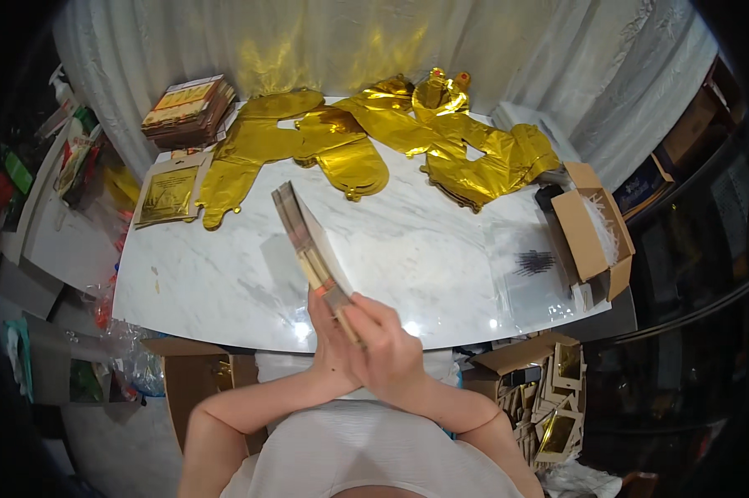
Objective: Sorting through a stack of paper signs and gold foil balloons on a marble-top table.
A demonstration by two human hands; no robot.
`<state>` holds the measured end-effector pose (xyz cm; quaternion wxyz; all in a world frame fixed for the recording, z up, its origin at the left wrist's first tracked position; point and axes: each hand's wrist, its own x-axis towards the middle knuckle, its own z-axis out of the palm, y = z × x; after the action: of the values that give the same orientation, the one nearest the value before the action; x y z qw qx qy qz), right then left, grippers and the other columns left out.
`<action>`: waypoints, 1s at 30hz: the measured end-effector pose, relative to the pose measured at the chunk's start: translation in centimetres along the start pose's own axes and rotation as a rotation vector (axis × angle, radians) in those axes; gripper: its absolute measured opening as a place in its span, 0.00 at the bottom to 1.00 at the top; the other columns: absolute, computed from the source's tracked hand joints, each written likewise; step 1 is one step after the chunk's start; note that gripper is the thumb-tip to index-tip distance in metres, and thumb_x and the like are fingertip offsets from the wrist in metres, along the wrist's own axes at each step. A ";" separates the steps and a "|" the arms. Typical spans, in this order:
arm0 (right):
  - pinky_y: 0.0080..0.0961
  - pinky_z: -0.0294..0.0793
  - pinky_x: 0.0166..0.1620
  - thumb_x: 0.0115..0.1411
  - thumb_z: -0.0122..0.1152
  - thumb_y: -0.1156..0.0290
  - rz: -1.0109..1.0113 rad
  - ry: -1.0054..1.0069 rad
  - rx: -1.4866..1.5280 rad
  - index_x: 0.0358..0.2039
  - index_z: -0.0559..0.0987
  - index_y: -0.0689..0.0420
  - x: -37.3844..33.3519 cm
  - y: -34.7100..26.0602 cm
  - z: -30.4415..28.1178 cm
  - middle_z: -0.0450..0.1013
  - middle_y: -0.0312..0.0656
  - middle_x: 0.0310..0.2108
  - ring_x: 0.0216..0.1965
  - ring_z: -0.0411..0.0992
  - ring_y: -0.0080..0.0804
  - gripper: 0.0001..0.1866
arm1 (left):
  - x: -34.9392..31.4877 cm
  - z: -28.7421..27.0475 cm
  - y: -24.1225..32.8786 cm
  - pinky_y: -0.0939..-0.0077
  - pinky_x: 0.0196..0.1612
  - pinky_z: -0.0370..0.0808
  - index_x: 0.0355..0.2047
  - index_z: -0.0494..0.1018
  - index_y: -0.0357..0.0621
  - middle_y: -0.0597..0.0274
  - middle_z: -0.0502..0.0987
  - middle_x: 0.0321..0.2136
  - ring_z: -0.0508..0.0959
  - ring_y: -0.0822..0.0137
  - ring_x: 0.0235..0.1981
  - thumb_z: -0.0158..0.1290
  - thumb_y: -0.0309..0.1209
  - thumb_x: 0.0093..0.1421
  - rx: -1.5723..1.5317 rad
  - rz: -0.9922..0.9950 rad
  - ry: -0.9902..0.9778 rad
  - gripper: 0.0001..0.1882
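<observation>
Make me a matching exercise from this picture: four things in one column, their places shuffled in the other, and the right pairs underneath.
Things
1. Bundle of flat packets
2. Gold foil shapes
3. Small open carton
4. Thin dark strips

Places
A. Spread across the back part of the table
B. On or in clear plastic, towards the table's front right
C. Between the left hand and the right hand
D. At the table's right end, with white strands inside

Right pairs: 1-C, 2-A, 3-D, 4-B
</observation>
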<state>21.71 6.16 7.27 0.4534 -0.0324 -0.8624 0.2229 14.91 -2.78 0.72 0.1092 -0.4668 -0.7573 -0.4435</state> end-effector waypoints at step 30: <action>0.19 0.71 0.47 0.66 0.70 0.60 0.385 0.067 0.884 0.41 0.73 0.59 4.0 12.9 -0.5 0.76 0.32 0.36 0.40 0.73 0.18 0.18 | 10.3 -4.7 -8.7 0.79 0.35 0.72 0.56 0.69 0.48 0.69 0.73 0.31 0.74 0.76 0.33 0.51 0.12 0.47 -0.854 -0.775 -0.257 0.34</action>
<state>17.91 18.96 5.30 0.4019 -0.0028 -0.6482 0.6468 1.16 -1.59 4.49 -0.3509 -0.2087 -0.6343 -0.6565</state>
